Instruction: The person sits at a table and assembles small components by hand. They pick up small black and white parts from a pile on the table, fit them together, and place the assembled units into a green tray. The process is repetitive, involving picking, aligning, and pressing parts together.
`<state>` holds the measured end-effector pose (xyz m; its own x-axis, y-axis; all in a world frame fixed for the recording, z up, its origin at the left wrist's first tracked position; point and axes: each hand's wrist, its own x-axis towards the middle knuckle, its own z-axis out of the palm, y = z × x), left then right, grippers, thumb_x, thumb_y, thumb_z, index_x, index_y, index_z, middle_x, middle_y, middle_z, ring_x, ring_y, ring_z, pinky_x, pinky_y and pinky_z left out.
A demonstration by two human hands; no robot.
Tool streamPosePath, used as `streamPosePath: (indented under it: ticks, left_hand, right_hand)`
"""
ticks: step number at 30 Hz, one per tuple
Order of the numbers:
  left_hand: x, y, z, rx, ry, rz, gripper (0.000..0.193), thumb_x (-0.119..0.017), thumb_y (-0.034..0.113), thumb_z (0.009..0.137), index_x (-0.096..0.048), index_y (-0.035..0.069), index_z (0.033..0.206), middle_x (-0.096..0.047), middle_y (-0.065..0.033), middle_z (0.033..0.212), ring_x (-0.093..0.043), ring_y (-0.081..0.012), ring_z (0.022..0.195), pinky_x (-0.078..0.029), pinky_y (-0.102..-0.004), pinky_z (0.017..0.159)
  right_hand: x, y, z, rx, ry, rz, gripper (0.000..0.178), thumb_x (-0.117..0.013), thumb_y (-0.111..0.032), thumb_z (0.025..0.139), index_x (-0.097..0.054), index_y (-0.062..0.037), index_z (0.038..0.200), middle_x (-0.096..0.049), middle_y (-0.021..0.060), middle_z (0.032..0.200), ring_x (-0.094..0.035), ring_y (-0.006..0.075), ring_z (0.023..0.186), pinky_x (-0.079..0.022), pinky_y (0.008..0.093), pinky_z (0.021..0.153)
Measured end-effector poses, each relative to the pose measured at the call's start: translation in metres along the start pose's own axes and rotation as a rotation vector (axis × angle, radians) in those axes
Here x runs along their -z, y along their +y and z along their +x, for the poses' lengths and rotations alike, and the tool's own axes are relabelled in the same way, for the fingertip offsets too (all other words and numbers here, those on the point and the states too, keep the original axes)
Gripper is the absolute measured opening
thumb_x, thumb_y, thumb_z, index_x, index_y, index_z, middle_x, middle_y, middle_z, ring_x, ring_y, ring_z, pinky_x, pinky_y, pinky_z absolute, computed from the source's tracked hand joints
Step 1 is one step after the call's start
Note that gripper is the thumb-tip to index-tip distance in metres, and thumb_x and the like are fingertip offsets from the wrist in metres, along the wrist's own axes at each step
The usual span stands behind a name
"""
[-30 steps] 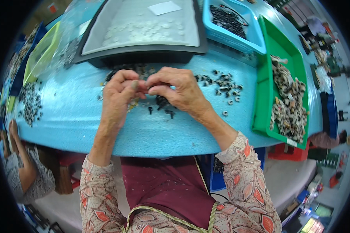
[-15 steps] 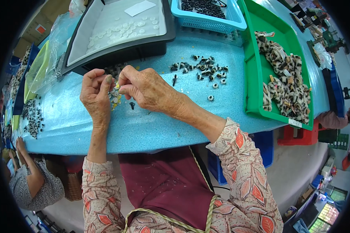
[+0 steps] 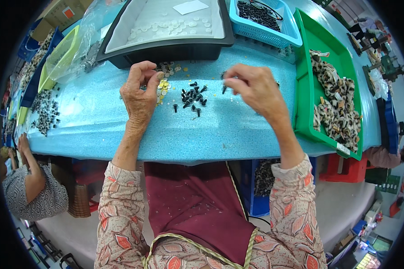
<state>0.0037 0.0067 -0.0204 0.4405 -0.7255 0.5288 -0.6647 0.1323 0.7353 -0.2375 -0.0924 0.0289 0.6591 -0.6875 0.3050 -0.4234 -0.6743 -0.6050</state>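
My left hand (image 3: 141, 92) is raised over the table in front of the black tray, its thumb and fingers curled together. Anything between its fingertips is too small to make out. Beside it lie small yellow and white discs (image 3: 164, 85). Between my hands is a loose pile of black stemmed pegs (image 3: 194, 96). Farther right, my right hand (image 3: 258, 89) has its thumb and forefinger drawn close, slightly blurred; what they hold, if anything, does not show. One black peg (image 3: 224, 89) lies just below those fingertips. The hand covers most of the table behind it.
A black tray (image 3: 166, 49) with white discs stands at the back. Beside it is a blue basket (image 3: 267, 33) of black pieces. A green tray (image 3: 303, 103) at the right holds spotted plush pieces (image 3: 339, 107). Another person (image 3: 36, 188) sits at the left.
My hands were close together over the discs; now they are well apart, the right one moved rightward. The black peg pile is uncovered, and the white-topped pieces at right are mostly hidden.
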Motion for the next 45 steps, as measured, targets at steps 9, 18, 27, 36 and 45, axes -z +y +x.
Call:
streamPosePath:
  ticks: [9, 18, 27, 36, 45]
  left_hand:
    - [-0.001, 0.007, -0.001, -0.177, -0.001, 0.021, 0.015, -0.069, 0.002, 0.079, -0.063, 0.007, 0.091, -0.068, -0.004, 0.077, -0.065, -0.0114, 0.066, -0.05, -0.0235, 0.055]
    - [0.013, 0.011, 0.0, -0.18, -0.083, -0.044, 0.007, -0.07, 0.001, 0.076, -0.068, 0.003, 0.082, -0.067, -0.0032, 0.078, -0.06, -0.0104, 0.067, -0.049, -0.0241, 0.063]
    - [0.023, 0.007, 0.003, -0.149, -0.509, -0.131, 0.013, -0.075, 0.001, 0.064, -0.07, 0.006, 0.075, -0.066, -0.003, 0.075, -0.058, -0.0169, 0.074, -0.048, -0.0311, 0.069]
    - [0.028, 0.008, 0.004, -0.19, -0.618, 0.069, 0.011, -0.075, 0.008, 0.061, -0.069, 0.009, 0.07, -0.058, -0.0007, 0.073, -0.052, -0.0213, 0.086, -0.04, -0.0369, 0.082]
    - [0.03, 0.005, 0.006, -0.196, -0.418, 0.008, 0.012, -0.074, 0.002, 0.063, -0.067, 0.007, 0.072, -0.061, -0.0014, 0.075, -0.055, -0.0194, 0.082, -0.043, -0.033, 0.078]
  right_hand:
    - [0.004, 0.018, -0.032, 0.083, 0.113, -0.216, 0.016, -0.068, -0.009, 0.076, -0.069, -0.0103, 0.092, -0.064, 0.0082, 0.077, -0.063, 0.0249, 0.069, -0.05, 0.0354, 0.064]
    - [-0.033, 0.018, -0.02, 0.168, -0.022, -0.405, 0.014, -0.069, -0.006, 0.074, -0.068, -0.0105, 0.088, -0.062, 0.003, 0.082, -0.064, 0.0204, 0.076, -0.053, 0.0325, 0.067]
    - [-0.029, -0.002, -0.002, -0.21, -0.072, 0.397, 0.014, -0.063, 0.001, 0.081, -0.066, -0.0037, 0.094, -0.067, 0.0075, 0.088, -0.063, 0.0125, 0.072, -0.054, 0.0265, 0.064]
    - [-0.058, -0.031, 0.034, -0.325, -0.091, 1.202, 0.017, -0.062, -0.001, 0.086, -0.06, 0.003, 0.102, -0.067, 0.0134, 0.09, -0.063, 0.0124, 0.073, -0.055, 0.0249, 0.067]
    - [-0.067, -0.033, 0.042, -0.302, -0.088, 1.152, 0.013, -0.063, -0.002, 0.085, -0.063, 0.0009, 0.097, -0.067, 0.0112, 0.087, -0.063, 0.0116, 0.072, -0.054, 0.0248, 0.065]
